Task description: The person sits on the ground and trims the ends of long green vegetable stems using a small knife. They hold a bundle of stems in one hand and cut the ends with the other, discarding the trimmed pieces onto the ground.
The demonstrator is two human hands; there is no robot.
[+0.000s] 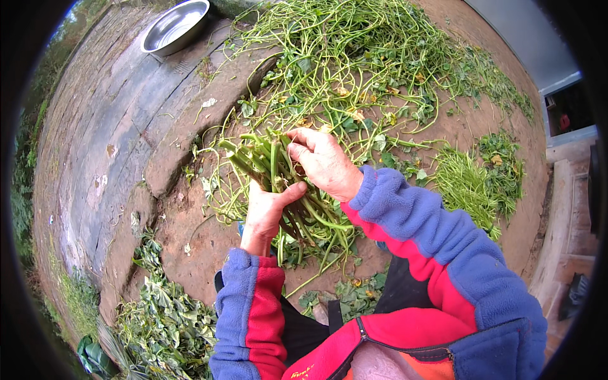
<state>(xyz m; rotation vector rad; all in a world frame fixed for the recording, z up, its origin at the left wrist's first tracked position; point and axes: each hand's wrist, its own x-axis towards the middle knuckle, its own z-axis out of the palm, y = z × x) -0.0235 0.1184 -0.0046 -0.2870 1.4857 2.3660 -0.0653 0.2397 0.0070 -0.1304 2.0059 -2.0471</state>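
Note:
My left hand (273,204) is closed around a thick bundle of green plant stems (268,159), their cut ends pointing up and to the left. The lower stems hang down to the right past my wrist. My right hand (323,159) is at the upper right side of the bundle, thumb and forefinger close together by the stem tops; whether they pinch a stem is hard to tell. Beyond my hands a large heap of leafy green vines (351,52) spreads over the ground.
A wide metal basin (175,27) stands on stone paving at the upper left. A raised stone edge (204,114) borders the bare earth. A pile of stripped green stems (463,185) lies to the right, and loose leaves (166,327) are heaped at the lower left.

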